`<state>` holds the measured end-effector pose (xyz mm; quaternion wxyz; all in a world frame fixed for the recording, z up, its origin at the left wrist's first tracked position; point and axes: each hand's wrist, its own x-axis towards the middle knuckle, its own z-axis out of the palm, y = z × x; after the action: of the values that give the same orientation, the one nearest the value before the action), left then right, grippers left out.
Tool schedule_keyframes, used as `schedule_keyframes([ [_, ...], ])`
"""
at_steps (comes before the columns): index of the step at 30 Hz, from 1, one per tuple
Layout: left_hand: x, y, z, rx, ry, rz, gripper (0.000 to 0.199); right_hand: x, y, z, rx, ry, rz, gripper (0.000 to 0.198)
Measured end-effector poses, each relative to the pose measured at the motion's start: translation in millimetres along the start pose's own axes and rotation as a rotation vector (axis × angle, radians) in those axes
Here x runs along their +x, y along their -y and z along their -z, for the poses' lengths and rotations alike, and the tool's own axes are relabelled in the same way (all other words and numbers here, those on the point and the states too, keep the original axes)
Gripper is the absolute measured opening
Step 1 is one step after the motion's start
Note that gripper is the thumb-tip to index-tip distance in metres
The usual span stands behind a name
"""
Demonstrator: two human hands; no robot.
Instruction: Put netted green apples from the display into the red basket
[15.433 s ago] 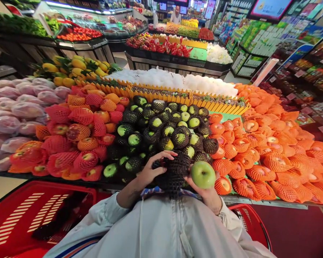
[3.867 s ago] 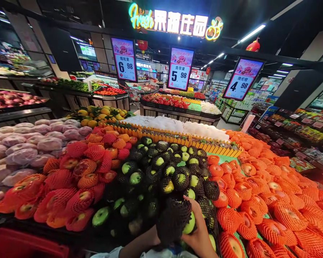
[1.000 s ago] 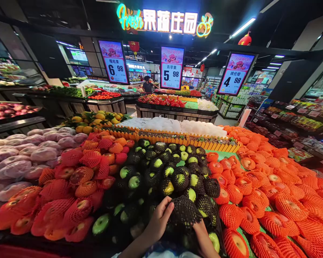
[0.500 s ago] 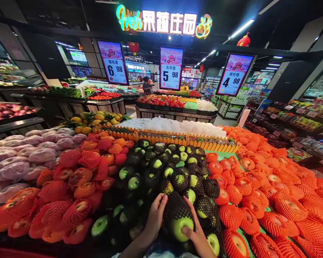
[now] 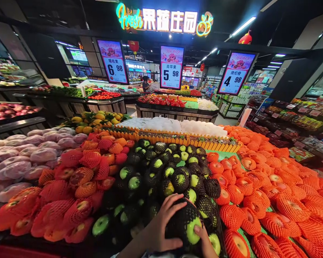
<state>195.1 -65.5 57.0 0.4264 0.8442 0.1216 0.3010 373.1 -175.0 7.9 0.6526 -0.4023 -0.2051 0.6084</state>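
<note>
Between my two hands, close to my body, is a green apple in a black foam net. My left hand wraps round its left side, fingers curved over the net and thumb low in front. On the right, my right hand grips the same apple, its thumb pressed on the bare green skin; its other fingers are mostly hidden behind the fruit. More netted green apples lie in a heap just beyond and beside my hands.
Fruits in red-orange nets lie to the left, wrapped pinkish fruits farther left. Orange-netted fruits fill the right. A low yellow fence runs behind the apples, with white-wrapped produce past it. Price screens hang above. A person stands far back.
My left hand has moved from the apple's upper left edge to spread across its side and top. The apple has shifted slightly right and turned; my right thumb stays on it.
</note>
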Motion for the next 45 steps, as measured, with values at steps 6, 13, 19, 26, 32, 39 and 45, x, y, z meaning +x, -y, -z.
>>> schedule_keyframes([
  [6,5.5,12.2,-12.5,0.142,0.078,-0.085,0.11,1.4,-6.4,8.4,0.042,0.059,-0.144,0.077],
  [13,2.2,3.2,-9.1,0.192,-0.001,0.013,0.099,0.1,12.9,-5.6,-0.238,0.089,-0.126,0.069],
  [19,-1.7,5.9,-9.2,0.433,-0.099,0.085,0.084,-5.6,41.7,-37.3,-0.531,0.207,0.215,0.099],
  [26,4.7,-1.5,-5.3,0.415,-0.271,-0.047,0.102,37.9,74.8,-46.3,-0.771,-0.02,0.45,0.066],
  [32,0.2,-1.4,10.6,0.449,-0.396,0.006,0.085,165.3,154.5,-29.7,-1.118,-0.421,0.745,0.072],
  [39,-8.8,3.8,21.4,0.543,-0.434,0.072,0.069,274.9,158.8,-19.9,-1.776,-0.213,0.287,0.075],
  [45,-19.0,6.5,35.3,0.621,-0.519,0.143,0.062,304.4,126.6,-17.9,-2.048,-0.095,0.046,0.067],
])
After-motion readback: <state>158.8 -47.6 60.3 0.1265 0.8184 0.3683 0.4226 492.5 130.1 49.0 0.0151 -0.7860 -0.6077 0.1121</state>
